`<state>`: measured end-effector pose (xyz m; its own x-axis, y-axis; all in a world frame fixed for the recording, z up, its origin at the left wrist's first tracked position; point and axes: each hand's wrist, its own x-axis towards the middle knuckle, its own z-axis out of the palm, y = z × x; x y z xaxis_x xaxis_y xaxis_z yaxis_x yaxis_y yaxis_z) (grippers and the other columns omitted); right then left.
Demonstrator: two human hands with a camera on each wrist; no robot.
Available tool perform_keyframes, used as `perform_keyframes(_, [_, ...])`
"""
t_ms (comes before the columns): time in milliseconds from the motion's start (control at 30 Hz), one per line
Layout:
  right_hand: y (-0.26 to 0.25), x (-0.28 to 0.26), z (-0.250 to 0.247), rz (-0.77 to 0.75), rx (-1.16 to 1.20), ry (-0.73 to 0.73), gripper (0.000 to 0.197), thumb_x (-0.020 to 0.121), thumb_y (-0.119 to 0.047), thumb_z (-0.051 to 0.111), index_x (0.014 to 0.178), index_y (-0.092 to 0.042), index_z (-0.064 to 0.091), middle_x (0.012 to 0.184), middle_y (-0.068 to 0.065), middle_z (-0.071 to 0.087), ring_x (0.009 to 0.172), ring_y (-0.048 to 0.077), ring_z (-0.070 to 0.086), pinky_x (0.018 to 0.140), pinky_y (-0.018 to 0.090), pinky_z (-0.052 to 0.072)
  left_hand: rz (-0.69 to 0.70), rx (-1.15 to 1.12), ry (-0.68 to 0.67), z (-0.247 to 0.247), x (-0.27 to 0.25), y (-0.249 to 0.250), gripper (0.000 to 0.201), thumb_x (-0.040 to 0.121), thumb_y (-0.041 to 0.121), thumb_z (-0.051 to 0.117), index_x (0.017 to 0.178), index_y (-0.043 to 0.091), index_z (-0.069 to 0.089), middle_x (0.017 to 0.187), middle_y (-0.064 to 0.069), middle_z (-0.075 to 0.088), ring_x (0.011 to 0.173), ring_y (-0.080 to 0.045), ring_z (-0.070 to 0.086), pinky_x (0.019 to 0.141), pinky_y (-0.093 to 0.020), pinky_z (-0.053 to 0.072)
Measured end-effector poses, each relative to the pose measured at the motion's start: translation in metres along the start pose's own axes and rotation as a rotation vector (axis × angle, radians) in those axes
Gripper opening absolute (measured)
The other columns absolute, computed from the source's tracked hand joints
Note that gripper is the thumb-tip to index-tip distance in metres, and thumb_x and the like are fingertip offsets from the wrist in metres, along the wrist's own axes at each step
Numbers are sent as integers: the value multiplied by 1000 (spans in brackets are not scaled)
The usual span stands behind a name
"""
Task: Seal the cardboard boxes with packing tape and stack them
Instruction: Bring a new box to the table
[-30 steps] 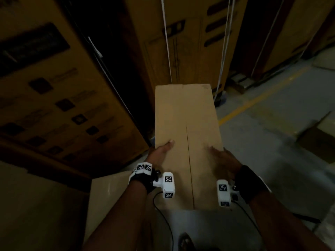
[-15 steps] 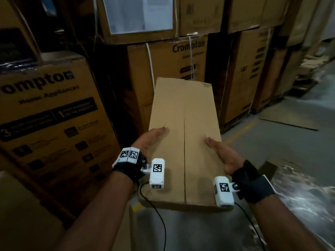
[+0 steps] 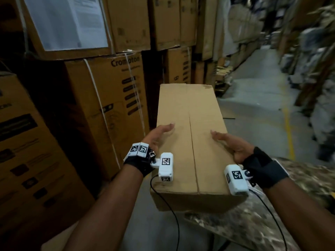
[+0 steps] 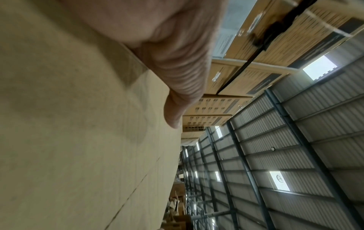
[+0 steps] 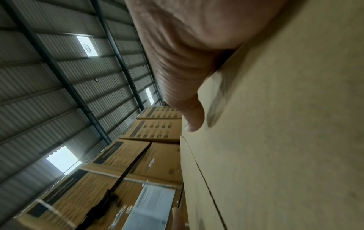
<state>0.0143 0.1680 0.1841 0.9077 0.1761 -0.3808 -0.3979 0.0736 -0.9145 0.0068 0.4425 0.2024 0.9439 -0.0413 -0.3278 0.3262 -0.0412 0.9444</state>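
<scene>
Plain brown cardboard box (image 3: 190, 142), long, flaps meeting at a centre seam, clasped between left hand (image 3: 159, 135) and right hand (image 3: 230, 144).

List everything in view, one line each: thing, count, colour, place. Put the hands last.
plain box: one, tan, carried between both hands, centre seam untaped
printed cartons: many, brown, stacked left and ahead
paper sheet: one, white, on upper left carton
floor line: one, yellow, along aisle at right
wrist cameras: two, white, at the wrists
left hand: one, gripping box's left edge
right hand: one, gripping box's right edge
</scene>
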Motion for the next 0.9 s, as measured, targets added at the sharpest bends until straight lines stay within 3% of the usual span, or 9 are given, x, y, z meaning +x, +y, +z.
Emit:
perform_keyframes(67, [5,-14,-31,16,-1,36,43,85,-44,77,117,-16,70,105,13,76,92,32,71,85,46,57,-40,-20,-41,30,6,-9,50,82,58,78,117,25,67,145,-10,54,136,-30,47,114,-45,33])
perform_keyframes(200, [15,-35,-97,45,-59,110,38,91,-42,73,113,-11,68,96,13,77,87,31,71,86,46,57,-66,-80,-94,91,46,-31,107,42,73,92,136,31,62,156,-10,46,144,-38,39,116,-57,35])
perform_keyframes(300, [27,-45,-147,93,-101,142,35,100,-44,61,102,-10,69,84,11,76,82,26,70,89,44,57,-88,-49,-146,154,38,-35,101,61,71,86,147,29,53,162,-6,33,148,-40,31,118,-58,30])
perform_keyframes(367, [36,-47,-187,94,-137,189,41,103,-47,55,105,-8,67,86,7,73,94,25,65,95,39,52,-101,-30,-125,201,36,-41,82,82,62,74,151,28,45,163,-8,28,149,-39,25,120,-56,27])
perform_keyframes(433, [47,-44,-217,89,-146,200,46,101,-50,56,109,-6,66,95,9,73,97,25,64,85,34,55,-133,-15,-126,230,40,-52,79,87,60,69,153,28,42,166,-11,24,150,-38,23,119,-53,27])
perform_keyframes(500, [58,-40,-263,112,-95,194,58,96,-52,64,122,-1,67,108,19,76,96,31,71,85,42,60,-162,-28,-122,274,45,-61,78,88,59,68,154,28,41,166,-11,22,151,-37,22,114,-50,30])
perform_keyframes(633, [73,-27,-340,136,-8,146,46,98,-43,66,122,-5,68,103,16,77,84,27,76,71,38,64,-191,-57,-92,346,57,-72,76,90,58,66,155,29,41,167,-12,19,151,-38,20,106,-51,31])
perform_keyframes(800, [70,-6,-400,129,1,60,39,99,-39,66,122,-8,68,111,15,76,95,29,72,102,52,53,-174,-55,-33,400,81,-85,73,94,59,59,156,28,37,170,-8,15,153,-43,14,122,-59,17])
perform_keyframes(900, [63,3,-423,153,-34,62,49,94,-43,71,129,-8,66,115,13,74,105,30,68,107,52,50,-175,-61,-4,417,91,-89,76,92,62,60,156,29,37,169,-8,17,152,-42,17,122,-59,18])
